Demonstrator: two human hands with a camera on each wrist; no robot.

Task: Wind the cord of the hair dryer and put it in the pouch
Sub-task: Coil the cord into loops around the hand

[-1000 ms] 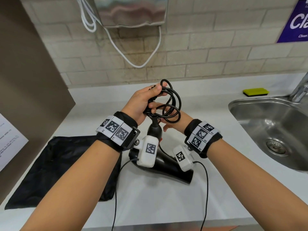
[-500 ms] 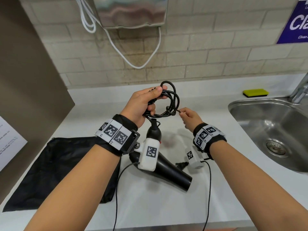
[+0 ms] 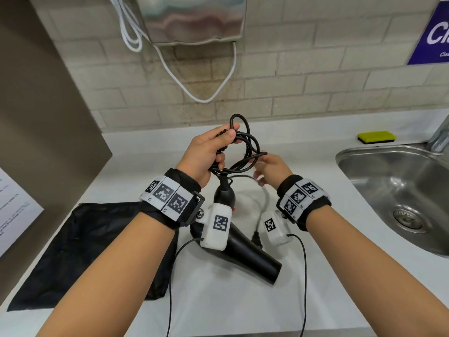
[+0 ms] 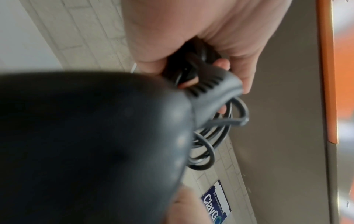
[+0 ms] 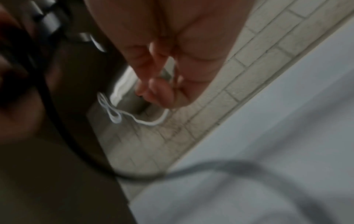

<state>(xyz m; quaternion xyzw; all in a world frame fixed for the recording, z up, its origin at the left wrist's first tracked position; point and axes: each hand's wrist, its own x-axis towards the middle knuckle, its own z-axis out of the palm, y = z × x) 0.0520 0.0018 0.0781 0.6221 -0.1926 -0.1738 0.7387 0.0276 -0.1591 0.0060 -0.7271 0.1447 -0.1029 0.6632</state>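
Note:
My left hand (image 3: 206,154) is raised above the counter and grips the black cord (image 3: 250,144), wound in several loops; the left wrist view shows its fingers (image 4: 239,72) curled round the bundle (image 4: 210,144). The black hair dryer (image 3: 252,256) hangs from the cord, its barrel low over the counter. My right hand (image 3: 272,166) hovers just right of the coil, blurred. Its fingertips (image 5: 155,91) are bunched together, and I cannot tell whether a strand lies between them. A loose strand runs down to the plug (image 3: 257,238). The black pouch (image 3: 85,251) lies flat at the left.
A steel sink (image 3: 379,154) takes up the right side, with a faucet (image 3: 439,137) and a yellow sponge (image 3: 376,137) behind it. A metal hand dryer (image 3: 192,18) with a white cable (image 3: 201,98) hangs on the tiled wall. A brown panel (image 3: 36,117) bounds the left.
My right hand came out from under the coil, pinched a strand at its right side, then dropped slightly lower. The coil in my left hand has stayed in place.

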